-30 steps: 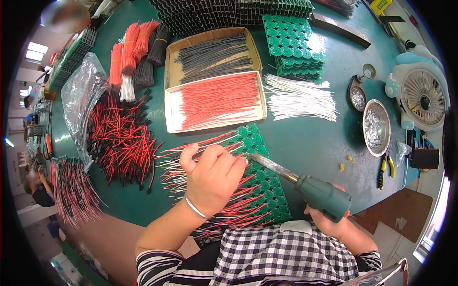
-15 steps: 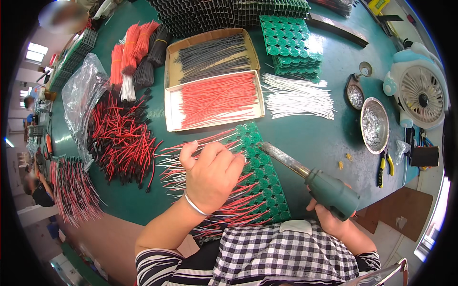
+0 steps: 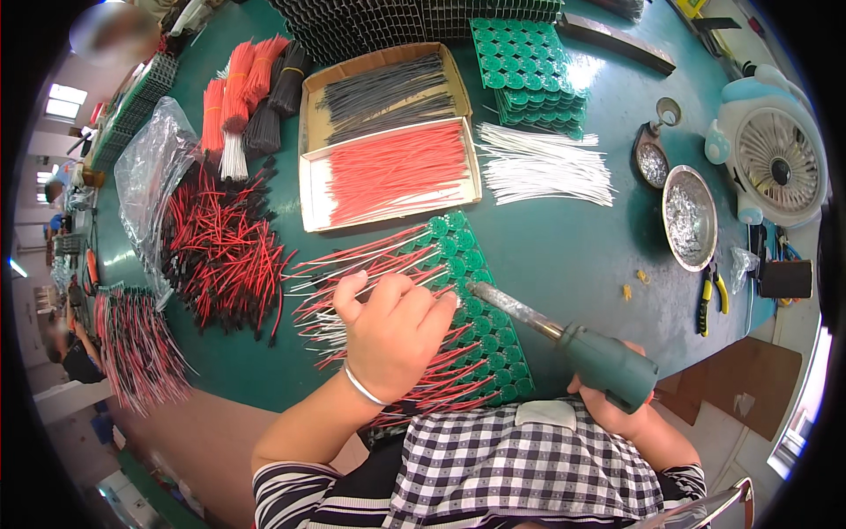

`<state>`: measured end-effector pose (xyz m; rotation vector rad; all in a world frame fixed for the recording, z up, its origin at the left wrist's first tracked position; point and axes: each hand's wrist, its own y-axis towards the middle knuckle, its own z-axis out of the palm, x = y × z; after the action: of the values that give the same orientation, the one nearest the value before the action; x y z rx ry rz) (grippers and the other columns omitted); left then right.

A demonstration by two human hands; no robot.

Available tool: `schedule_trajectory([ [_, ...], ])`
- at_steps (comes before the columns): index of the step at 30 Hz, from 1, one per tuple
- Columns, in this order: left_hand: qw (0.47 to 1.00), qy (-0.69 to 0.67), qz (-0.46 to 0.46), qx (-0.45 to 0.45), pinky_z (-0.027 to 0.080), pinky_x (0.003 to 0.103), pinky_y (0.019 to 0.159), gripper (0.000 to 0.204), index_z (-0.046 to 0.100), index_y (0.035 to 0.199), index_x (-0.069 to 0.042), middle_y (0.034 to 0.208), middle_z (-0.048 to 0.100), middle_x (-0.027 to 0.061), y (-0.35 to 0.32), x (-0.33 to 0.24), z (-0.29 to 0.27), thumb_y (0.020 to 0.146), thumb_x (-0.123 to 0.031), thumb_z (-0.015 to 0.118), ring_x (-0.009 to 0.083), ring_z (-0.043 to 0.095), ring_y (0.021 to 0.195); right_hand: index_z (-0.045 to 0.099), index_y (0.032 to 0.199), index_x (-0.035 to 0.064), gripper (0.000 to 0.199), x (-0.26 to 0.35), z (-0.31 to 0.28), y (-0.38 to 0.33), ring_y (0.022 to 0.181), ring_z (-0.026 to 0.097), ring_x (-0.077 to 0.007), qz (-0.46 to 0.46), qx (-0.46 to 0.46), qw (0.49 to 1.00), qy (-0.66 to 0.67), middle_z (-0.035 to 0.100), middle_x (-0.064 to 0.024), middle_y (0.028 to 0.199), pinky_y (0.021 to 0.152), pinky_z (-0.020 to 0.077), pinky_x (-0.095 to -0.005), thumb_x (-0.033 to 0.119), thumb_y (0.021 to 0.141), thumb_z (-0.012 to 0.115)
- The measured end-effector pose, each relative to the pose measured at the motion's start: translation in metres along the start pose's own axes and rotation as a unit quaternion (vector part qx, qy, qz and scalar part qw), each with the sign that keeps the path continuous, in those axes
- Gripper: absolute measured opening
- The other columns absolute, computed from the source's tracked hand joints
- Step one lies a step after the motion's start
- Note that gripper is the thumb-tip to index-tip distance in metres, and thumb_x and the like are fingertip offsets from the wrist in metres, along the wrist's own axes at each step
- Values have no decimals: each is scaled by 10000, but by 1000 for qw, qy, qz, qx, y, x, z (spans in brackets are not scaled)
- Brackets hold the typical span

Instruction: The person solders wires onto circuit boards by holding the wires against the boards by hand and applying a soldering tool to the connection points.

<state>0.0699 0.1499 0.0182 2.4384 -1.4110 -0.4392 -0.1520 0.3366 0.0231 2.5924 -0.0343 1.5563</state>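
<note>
My left hand (image 3: 388, 331) is closed over the left side of a green circuit board panel (image 3: 493, 335), its fingertips pinched beside the round pads. They seem to grip a thin wire, mostly hidden by the fingers. Red and white wires (image 3: 370, 266) run leftward from the panel, above and below this hand. In my right hand (image 3: 612, 413) is a large soldering iron (image 3: 604, 363) with a dark green handle. Its metal tip points left and meets the panel close to my left fingertips.
Beyond the panel are a box of red wires (image 3: 401, 172), a box of black wires (image 3: 388, 93) and loose white wires (image 3: 546, 166). Loose red-and-black leads (image 3: 225, 251) lie left. Right are a metal bowl (image 3: 690, 216), cutters (image 3: 712, 301) and a fan (image 3: 775, 163). Green boards (image 3: 524, 66) are stacked behind.
The view has shifted slightly, so the table things sit higher. Relative to the panel, my left hand and the soldering iron's tip have moved a little nearer to me.
</note>
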Motion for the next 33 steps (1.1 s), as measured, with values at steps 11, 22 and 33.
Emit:
schedule_trajectory([
  [11, 1000, 9, -10, 6, 245, 466, 935, 91, 684, 849, -152, 727, 506, -52, -2, -2, 4, 759, -151, 675, 131, 540, 793, 597, 1044, -55, 275, 2, 5, 5, 565, 627, -172, 5, 8, 1000, 26, 605, -70, 737, 551, 527, -293, 3, 780, 548],
  [22, 1000, 15, -13, 6, 247, 447, 920, 87, 694, 823, -166, 712, 494, -45, 2, -2, 2, 738, -147, 693, 142, 526, 783, 590, 1040, -45, 286, -6, 5, -4, 578, 626, -176, -36, 19, 998, -55, 610, -77, 753, 554, 520, -297, -25, 763, 524],
  [33, 1000, 22, -16, 8, 251, 452, 920, 88, 694, 819, -160, 721, 502, -44, 1, -5, 1, 736, -132, 693, 146, 534, 805, 638, 952, -8, 176, 3, 7, -6, 534, 632, -182, 36, -83, 994, 66, 636, -74, 734, 548, 506, -301, 2, 783, 590],
])
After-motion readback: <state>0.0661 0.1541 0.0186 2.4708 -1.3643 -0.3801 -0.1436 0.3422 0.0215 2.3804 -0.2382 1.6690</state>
